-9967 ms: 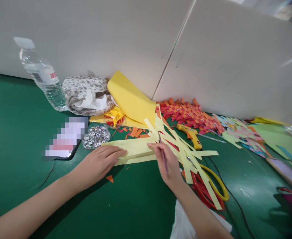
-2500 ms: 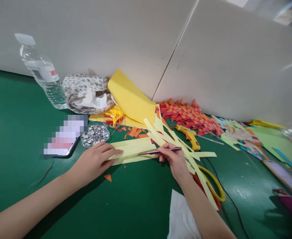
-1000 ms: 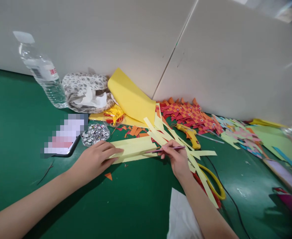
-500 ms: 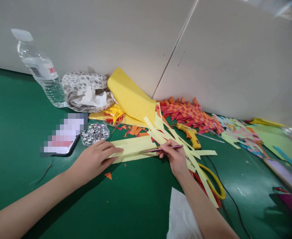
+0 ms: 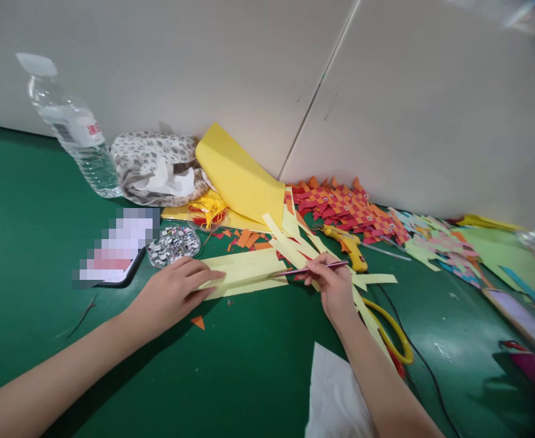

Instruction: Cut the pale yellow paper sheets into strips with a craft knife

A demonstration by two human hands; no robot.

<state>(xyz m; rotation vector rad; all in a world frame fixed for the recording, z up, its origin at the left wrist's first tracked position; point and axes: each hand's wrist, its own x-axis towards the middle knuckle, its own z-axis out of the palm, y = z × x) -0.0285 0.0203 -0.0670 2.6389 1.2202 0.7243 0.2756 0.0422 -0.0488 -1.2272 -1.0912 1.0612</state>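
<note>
A pale yellow paper piece (image 5: 249, 271) lies on the green table, with a lengthwise line across it. My left hand (image 5: 180, 289) presses on its left end, fingers stretched out over the paper. In my right hand (image 5: 334, 286) is a slim, pointed pen-like tool (image 5: 310, 269), pinched between the fingers. Its tip rests at or just over the paper's right part; whether it is a pen or a craft knife I cannot tell. Pale yellow paper strips (image 5: 288, 249) are heaped behind and partly under my right hand. Yellow-handled scissors (image 5: 397, 334) lie partly hidden by my right forearm.
At the back left are a water bottle (image 5: 73, 134), a floral cloth pouch (image 5: 153, 158), a phone (image 5: 117, 249) and a bag of googly eyes (image 5: 174, 245). Woven red-orange paper fish (image 5: 340, 207) and a yellow glue gun (image 5: 349, 246) lie back right. White tissue (image 5: 334, 395) is in front.
My right hand has slid to the right with the pen-like tool, its tip shifting along the paper. My left hand stays in place on the paper.
</note>
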